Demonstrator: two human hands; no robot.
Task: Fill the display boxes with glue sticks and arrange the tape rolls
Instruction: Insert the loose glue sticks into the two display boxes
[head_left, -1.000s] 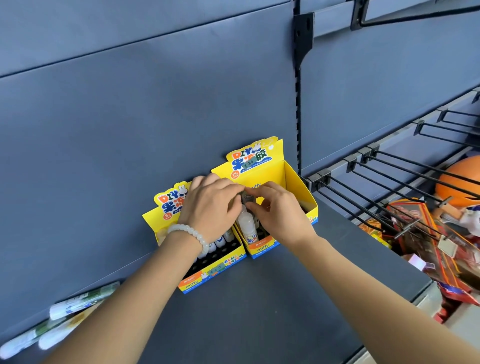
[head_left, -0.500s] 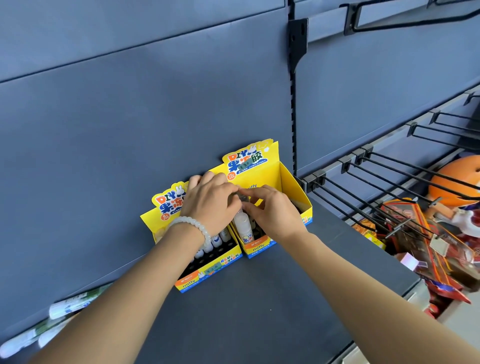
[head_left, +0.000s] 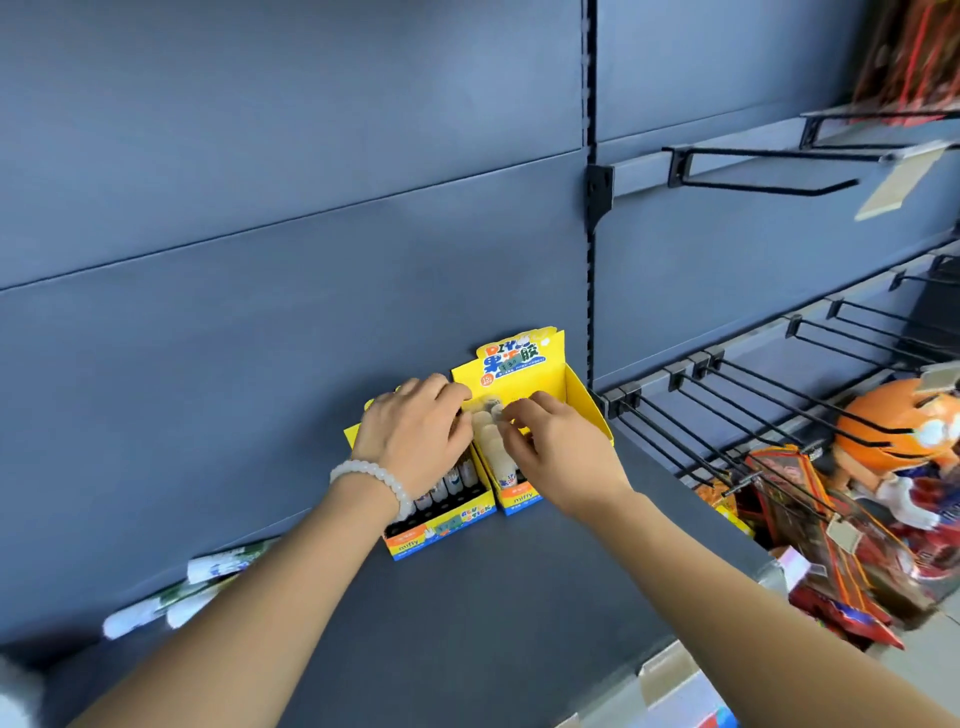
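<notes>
Two yellow display boxes stand side by side on the dark grey shelf (head_left: 467, 623), backs against the rear panel, their printed header cards upright and their low blue-and-orange fronts facing the person. The right display box (head_left: 576, 395) holds a row of glue sticks (head_left: 488, 436) along its left wall, standing upright, long axes vertical, pale translucent caps up and white labelled bodies below. The left display box (head_left: 441, 525) holds more sticks upright, with dark slots showing at its front. The right hand (head_left: 556, 452) hovers over the right box, fingers curled and pinching at the cap of one stick. The left hand (head_left: 415, 436), a white bead bracelet (head_left: 371, 480) at its wrist, lies over the left box, fingers bent toward the same caps; what it grips I cannot tell. Loose glue sticks (head_left: 208, 577) lie flat at the far left of the shelf, long axes running along the rear panel.
</notes>
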